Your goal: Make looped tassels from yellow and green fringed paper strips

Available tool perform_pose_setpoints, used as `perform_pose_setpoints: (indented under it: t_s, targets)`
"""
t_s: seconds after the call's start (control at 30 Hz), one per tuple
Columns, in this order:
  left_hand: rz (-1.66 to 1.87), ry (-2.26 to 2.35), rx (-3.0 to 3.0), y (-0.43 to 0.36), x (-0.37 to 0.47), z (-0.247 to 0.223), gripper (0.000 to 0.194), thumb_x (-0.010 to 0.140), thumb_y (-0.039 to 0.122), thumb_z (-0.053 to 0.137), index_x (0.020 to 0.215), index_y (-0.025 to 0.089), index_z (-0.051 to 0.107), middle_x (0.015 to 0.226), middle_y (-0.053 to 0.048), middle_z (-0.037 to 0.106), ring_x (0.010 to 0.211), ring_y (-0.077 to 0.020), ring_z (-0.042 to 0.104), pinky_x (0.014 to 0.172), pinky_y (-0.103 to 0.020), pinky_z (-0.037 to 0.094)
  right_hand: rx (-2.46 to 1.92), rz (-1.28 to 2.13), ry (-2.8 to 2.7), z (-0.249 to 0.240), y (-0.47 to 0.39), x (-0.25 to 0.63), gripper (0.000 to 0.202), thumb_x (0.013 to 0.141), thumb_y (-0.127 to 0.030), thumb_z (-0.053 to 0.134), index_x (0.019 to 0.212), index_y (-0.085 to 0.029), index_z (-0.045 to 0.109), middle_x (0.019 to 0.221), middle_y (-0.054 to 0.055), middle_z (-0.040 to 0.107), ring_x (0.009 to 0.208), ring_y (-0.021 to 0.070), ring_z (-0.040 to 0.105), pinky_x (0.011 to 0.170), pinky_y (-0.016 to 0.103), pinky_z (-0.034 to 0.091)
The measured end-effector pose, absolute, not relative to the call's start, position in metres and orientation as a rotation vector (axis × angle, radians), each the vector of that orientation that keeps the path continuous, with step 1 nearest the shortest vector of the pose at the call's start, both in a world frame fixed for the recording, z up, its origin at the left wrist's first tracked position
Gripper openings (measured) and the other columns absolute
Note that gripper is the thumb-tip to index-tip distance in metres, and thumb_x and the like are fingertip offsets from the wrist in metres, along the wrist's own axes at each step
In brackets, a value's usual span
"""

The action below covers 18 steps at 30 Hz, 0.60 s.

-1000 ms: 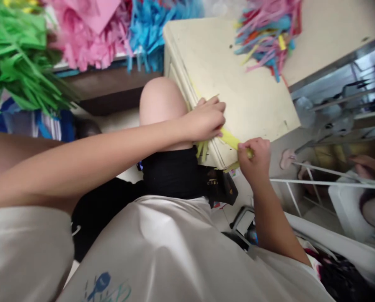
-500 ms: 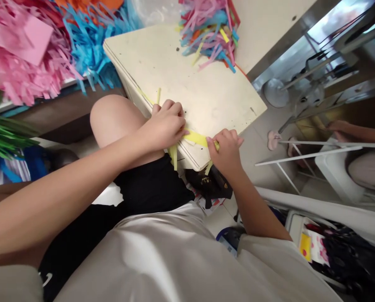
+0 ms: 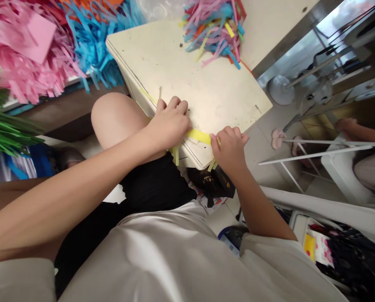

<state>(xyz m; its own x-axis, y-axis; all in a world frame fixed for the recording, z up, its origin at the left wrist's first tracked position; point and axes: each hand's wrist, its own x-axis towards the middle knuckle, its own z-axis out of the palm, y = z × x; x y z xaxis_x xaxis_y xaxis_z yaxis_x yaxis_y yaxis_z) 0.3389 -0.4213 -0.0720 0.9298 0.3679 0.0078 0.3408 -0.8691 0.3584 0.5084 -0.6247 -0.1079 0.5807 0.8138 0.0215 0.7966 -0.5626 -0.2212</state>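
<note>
A band of yellow fringed paper [image 3: 200, 136] stretches between my two hands near the close corner of a cream tabletop [image 3: 212, 88]. My left hand [image 3: 173, 122] is closed on one end, its fingers curled over the board. The other end sits in the closed fingers of my right hand [image 3: 229, 147], by the table's right-hand corner. Thin yellow strips [image 3: 176, 156] hang below the edge under my left hand, and more strips poke out beneath my right. The parts of the paper inside my fingers are hidden.
A mixed-colour paper fringe bundle [image 3: 217, 31] lies at the tabletop's far side. Pink fringe [image 3: 20, 54], blue fringe [image 3: 94, 46] and green fringe [image 3: 8, 126] are piled at left. A black bag [image 3: 210, 182] is below the table corner. Another person's arm [image 3: 363, 129] shows at right.
The whole view has shifted slightly. Both hands keep their grip on the yellow paper, and a thin yellow strip standing by my left hand now appears narrower.
</note>
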Motion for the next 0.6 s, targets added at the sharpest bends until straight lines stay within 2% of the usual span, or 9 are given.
perform_pose_setpoints:
  t_s: [0.13, 0.37, 0.5, 0.53, 0.6]
  targets:
    - [0.132, 0.552, 2.736, -0.424, 0.340, -0.074, 0.036, 0.115, 0.025, 0.055, 0.113, 0.011, 0.087, 0.148, -0.024, 0.068, 0.156, -0.0470, 0.052, 0.137, -0.077, 0.046, -2.674, 0.101, -1.380, -0.100, -0.621, 0.504, 0.056, 0.125, -0.052, 0.039, 0.095, -0.009, 0.059, 0.118, 0.019, 0.062, 0.128, 0.0260, 0.048, 0.130, 0.051, 0.034]
    - [0.216, 0.549, 2.752, -0.426, 0.341, -0.081, 0.032, 0.116, 0.022, 0.056, 0.120, 0.009, 0.084, 0.143, -0.024, 0.070, 0.157, -0.0446, 0.057, 0.137, -0.076, 0.049, -2.886, 0.030, -1.429, -0.082, -0.615, 0.489, 0.053, 0.126, -0.045, 0.033, 0.112, -0.007, 0.068, 0.127, 0.019, 0.065, 0.133, 0.0274, 0.047, 0.130, 0.054, 0.030]
    - [0.340, 0.478, 2.808, -0.437, 0.338, -0.077, 0.037, 0.121, 0.017, 0.046, 0.136, 0.013, 0.080, 0.160, -0.022, 0.067, 0.168, -0.0448, 0.053, 0.133, -0.074, 0.050, -2.844, -0.040, -1.448, -0.077, -0.616, 0.486, 0.048, 0.123, -0.043, 0.036, 0.120, -0.008, 0.068, 0.127, 0.020, 0.064, 0.133, 0.0282, 0.046, 0.129, 0.056, 0.030]
    - [0.345, 0.389, 2.836, -0.440, 0.337, -0.076, 0.040, 0.123, 0.017, 0.042, 0.134, 0.015, 0.080, 0.160, -0.020, 0.068, 0.173, -0.0437, 0.049, 0.133, -0.074, 0.049, -2.826, -0.061, -1.456, -0.076, -0.616, 0.486, 0.046, 0.122, -0.042, 0.038, 0.123, -0.008, 0.068, 0.128, 0.021, 0.064, 0.133, 0.0283, 0.045, 0.130, 0.056, 0.030]
    - [0.304, 0.198, 2.872, -0.442, 0.336, -0.077, 0.046, 0.126, 0.019, 0.037, 0.123, 0.017, 0.082, 0.148, -0.015, 0.073, 0.177, -0.0383, 0.048, 0.137, -0.073, 0.046, -2.816, -0.104, -1.478, -0.073, -0.616, 0.487, 0.042, 0.120, -0.040, 0.042, 0.127, -0.008, 0.069, 0.131, 0.021, 0.064, 0.135, 0.0289, 0.044, 0.130, 0.056, 0.029]
